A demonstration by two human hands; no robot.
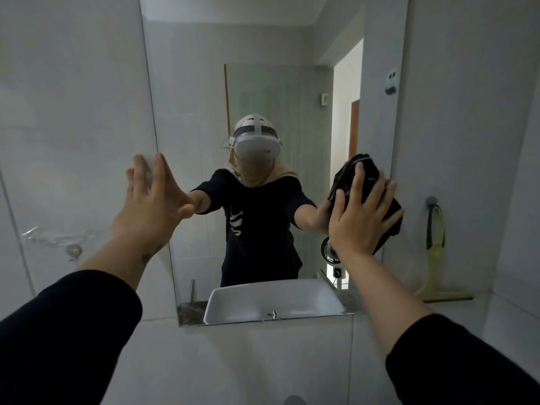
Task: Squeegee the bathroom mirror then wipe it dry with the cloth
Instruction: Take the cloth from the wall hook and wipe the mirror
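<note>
Two dark sleeves reach forward from the bottom corners. The left hand [152, 200] is spread flat, fingers splayed, braced on the left edge of the mirror [271, 83] where it meets the wall tiles [73, 112]. The right hand [359, 211] is also spread wide, palm pressing the bunched black cloth [350, 168] against the glass near the mirror's right edge; the cloth shows above and beside its fingers. Further right, the yellow squeegee [438, 276] hangs from a wall hook [431, 201], well apart from both hands.

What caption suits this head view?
Right hand presses black cloth to mirror; left hand braces its edge.
</note>
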